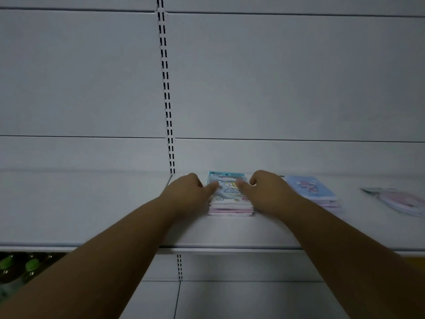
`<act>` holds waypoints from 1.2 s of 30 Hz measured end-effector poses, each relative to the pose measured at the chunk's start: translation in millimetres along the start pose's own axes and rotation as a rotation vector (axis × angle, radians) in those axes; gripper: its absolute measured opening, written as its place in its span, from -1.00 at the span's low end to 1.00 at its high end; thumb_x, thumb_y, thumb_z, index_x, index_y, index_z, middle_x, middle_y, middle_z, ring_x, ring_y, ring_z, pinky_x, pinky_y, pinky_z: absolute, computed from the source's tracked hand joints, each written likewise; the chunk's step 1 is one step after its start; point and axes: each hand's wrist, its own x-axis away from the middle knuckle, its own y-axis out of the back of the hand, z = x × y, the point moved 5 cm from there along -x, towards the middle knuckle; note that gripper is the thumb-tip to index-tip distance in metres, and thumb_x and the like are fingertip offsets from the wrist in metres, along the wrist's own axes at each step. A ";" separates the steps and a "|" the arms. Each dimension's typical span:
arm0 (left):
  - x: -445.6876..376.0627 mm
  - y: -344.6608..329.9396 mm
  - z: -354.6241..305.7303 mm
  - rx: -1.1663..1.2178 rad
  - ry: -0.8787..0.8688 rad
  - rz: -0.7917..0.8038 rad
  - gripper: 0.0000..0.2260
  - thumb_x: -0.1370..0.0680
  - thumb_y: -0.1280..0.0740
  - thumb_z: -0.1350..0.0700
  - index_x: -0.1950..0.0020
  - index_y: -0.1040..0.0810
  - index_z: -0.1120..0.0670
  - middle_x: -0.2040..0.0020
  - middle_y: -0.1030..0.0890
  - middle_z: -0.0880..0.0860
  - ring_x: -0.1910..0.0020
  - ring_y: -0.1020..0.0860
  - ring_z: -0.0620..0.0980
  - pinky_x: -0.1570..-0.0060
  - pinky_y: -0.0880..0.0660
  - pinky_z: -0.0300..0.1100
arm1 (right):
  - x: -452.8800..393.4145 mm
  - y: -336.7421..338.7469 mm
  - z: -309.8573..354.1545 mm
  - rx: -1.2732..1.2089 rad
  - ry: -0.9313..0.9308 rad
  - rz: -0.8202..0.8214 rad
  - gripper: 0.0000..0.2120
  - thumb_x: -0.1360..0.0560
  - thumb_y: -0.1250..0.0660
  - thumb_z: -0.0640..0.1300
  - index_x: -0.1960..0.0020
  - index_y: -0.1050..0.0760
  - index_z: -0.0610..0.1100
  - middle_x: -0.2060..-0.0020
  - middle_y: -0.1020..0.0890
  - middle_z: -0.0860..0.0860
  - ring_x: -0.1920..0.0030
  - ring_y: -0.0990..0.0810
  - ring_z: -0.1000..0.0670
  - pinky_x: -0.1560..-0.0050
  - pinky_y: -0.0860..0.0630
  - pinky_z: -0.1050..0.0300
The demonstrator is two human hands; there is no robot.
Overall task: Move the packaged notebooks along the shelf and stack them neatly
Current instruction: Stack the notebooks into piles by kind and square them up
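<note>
A white shelf (92, 203) runs across the view, backed by pale wall panels and a slotted upright rail (166, 93). Near its middle lies a stack of packaged notebooks (230, 204), pink edges showing under a cartoon cover with a blue header. The left hand (187, 192) grips the stack's left side, thumb laid on the top cover; the right hand (268, 192) grips the right side the same way. Just beside the right hand sits a second, lower stack (315, 192) with a light blue cover. Well apart, at the right edge, lies a pink packet (400, 201). Below the shelf at lower left, dark bottles with green caps (32, 264) show.
</note>
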 end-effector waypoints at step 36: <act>37.3 2.3 5.2 -0.091 -0.211 -0.044 -0.73 -0.42 -0.45 -0.16 0.30 -0.58 0.02 0.30 -0.58 -0.04 0.28 -0.52 -0.07 0.37 -0.33 -0.24 | 44.9 -0.6 -13.5 0.071 0.233 0.024 -0.75 -0.47 -0.36 0.10 0.23 -0.48 -0.06 0.34 -0.52 0.04 0.27 -0.47 0.02 0.34 -0.27 0.18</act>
